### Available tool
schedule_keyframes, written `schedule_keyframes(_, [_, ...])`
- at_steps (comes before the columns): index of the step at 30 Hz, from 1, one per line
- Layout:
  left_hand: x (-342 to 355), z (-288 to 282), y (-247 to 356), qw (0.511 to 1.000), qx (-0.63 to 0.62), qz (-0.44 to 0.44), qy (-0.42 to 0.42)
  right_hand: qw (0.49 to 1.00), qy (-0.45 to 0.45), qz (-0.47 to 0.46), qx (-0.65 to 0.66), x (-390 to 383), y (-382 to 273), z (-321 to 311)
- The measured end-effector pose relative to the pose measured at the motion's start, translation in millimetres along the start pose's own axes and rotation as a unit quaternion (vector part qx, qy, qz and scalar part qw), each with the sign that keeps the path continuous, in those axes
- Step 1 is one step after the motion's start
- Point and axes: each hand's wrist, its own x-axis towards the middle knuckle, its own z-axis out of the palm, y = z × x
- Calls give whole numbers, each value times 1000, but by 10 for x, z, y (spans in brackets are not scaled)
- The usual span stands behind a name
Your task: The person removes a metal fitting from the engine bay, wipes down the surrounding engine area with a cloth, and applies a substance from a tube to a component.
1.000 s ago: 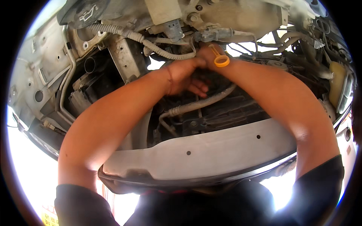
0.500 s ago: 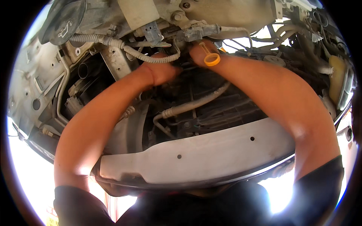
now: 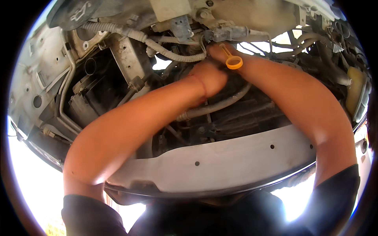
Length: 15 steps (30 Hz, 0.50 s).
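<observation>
Both arms reach deep into a vehicle's engine bay. My left hand [image 3: 212, 78] is curled closed beside my right hand, below a grey corrugated hose [image 3: 167, 55]; whatever it holds is hidden. My right hand [image 3: 221, 52] reaches in under a grey electrical connector [image 3: 230, 34], with its fingers out of sight behind parts and shadow. A yellow dipstick with a ring handle [image 3: 234, 62] stands in front of my right wrist. I cannot tell whether the two hands touch.
A pale metal crossmember [image 3: 224, 165] spans the near side. Behind it runs a grey pipe [image 3: 220, 107] over dark parts. A dark round cap [image 3: 76, 13] sits at upper left, and a yellowish reservoir [image 3: 356, 88] stands at far right.
My left hand has moved right, from under the corrugated hose to beside my right hand. My right hand stays by the dipstick. The whole view has shifted slightly.
</observation>
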Motion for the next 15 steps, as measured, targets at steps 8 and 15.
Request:
schedule_keyframes(8, [710,-480,-978,816,571,76,-37,989,5,32,143,-91,72,126])
schedule_keyframes(15, [560,-310,-766,921,347,176,6,983,47,-99,-146,40,192,136])
